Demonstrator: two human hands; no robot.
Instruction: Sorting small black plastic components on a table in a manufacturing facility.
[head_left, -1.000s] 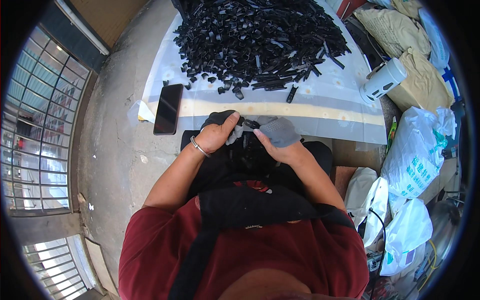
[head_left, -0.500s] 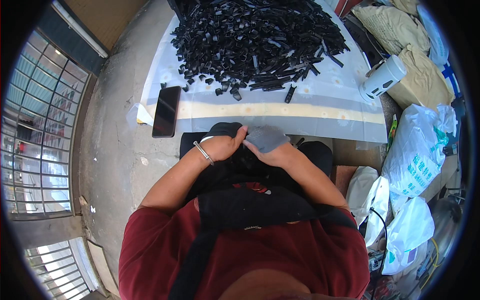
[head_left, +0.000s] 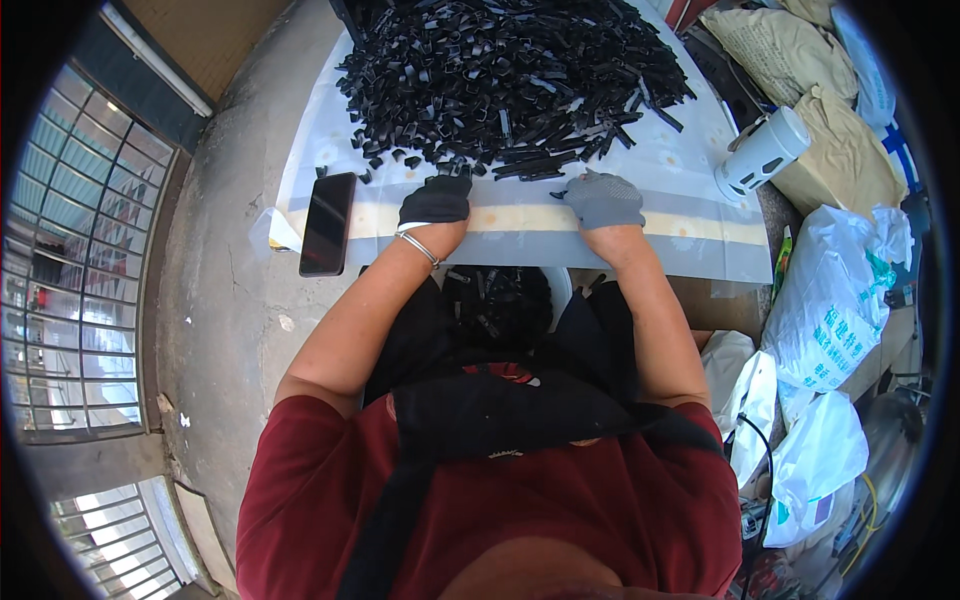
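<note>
A large heap of small black plastic pieces covers the far part of the table, some curved like clips, others long and straight. My left hand, in a black glove, is at the heap's near edge, its fingers closed on a small black plastic piece. Further right, my right hand wears a grey glove with bare wrist showing. It is closed on a dark narrow plastic piece, whose end pokes out to the left of the fingers. Below the table edge, between my legs, a white bucket holds more black pieces.
A black phone lies at the table's left edge. On the right stands a tilted white tumbler. Stuffed plastic bags and beige sacks crowd the right side. A barred window is at left.
Both hands were together over my lap; now they are apart and reach forward over the table. The bucket of black pieces has come into sight. The long piece near the right hand no longer shows.
</note>
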